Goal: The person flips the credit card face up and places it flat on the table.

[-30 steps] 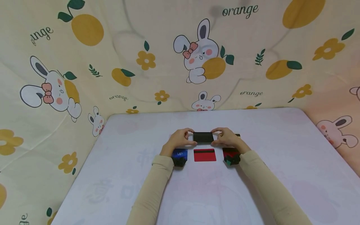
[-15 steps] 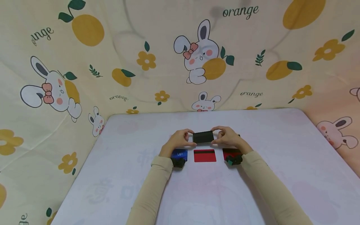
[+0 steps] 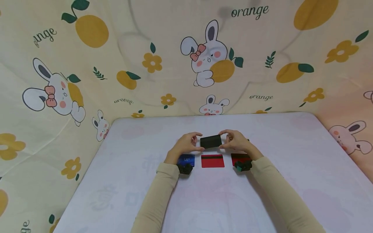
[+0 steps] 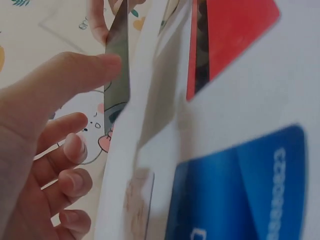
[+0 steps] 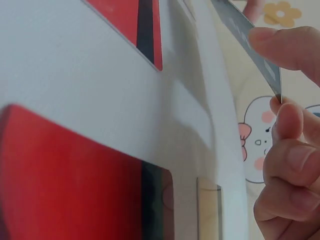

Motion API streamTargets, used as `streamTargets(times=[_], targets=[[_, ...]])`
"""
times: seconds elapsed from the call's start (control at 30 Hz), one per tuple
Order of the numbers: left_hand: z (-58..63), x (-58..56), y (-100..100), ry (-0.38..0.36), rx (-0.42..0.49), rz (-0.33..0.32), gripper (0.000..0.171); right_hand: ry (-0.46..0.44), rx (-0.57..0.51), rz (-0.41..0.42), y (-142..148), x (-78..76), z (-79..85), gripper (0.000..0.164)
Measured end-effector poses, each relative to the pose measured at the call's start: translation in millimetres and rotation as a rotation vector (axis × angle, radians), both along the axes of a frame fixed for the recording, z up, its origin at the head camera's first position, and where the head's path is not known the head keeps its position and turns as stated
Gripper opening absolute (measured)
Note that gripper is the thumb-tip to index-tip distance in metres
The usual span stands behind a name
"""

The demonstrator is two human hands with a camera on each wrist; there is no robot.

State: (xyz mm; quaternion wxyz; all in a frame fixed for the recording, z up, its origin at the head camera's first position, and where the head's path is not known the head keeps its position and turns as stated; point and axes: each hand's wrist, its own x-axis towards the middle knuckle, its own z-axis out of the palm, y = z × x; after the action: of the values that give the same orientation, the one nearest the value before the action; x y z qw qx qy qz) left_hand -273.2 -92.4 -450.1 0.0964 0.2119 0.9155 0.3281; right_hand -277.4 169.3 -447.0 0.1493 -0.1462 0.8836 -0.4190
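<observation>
A black card point(image 3: 211, 141) is held up on edge between two hands, its right end a little higher than its left. My left hand point(image 3: 185, 143) holds the left end, with the thumb point(image 4: 107, 67) against its face and the index finger at the upper corner. At the other end my right hand point(image 3: 237, 141) pinches the card's edge between thumb and fingers. In front lie a blue card point(image 3: 186, 160) marked VIP, partly under the left wrist, and a red card point(image 3: 212, 162) with a black stripe. Another red card point(image 5: 85, 185) lies below the right wrist.
Beyond the blue card lies a pale card point(image 4: 139, 205), and a tan one point(image 5: 209, 207) sits behind the right-hand red card; both are mostly hidden by the hands in the head view. The white table point(image 3: 116, 181) ends at a printed cloth backdrop point(image 3: 175, 64).
The black card has tilted from level, its right end rising as the right hand moved slightly up. The left hand has hardly moved, and the cards on the table stay put.
</observation>
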Motion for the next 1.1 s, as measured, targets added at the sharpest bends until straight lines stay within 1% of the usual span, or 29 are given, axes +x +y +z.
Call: streamTargets(times=[0.27,0.43,0.73,0.87,1.1], targets=[[3.3,3.4,11,0.085,0.025,-0.057,0.062,0.1,0.019,0.025,-5,5.0,6.3,0.056],[3.9,5.6,17,0.105,0.054,-0.056,0.061,0.139,0.029,0.036,-6,5.6,8.2,0.056],[6.0,4.7,28,0.143,0.041,-0.065,0.063,0.169,0.038,0.033,-8,5.9,11.4,0.055],[6.0,4.7,33,0.149,0.019,-0.066,0.065,0.175,0.029,0.037,-9,6.7,11.7,0.053],[7.6,7.1,38,0.165,-0.03,-0.069,0.064,0.159,0.022,0.041,-12,9.5,12.3,0.053]])
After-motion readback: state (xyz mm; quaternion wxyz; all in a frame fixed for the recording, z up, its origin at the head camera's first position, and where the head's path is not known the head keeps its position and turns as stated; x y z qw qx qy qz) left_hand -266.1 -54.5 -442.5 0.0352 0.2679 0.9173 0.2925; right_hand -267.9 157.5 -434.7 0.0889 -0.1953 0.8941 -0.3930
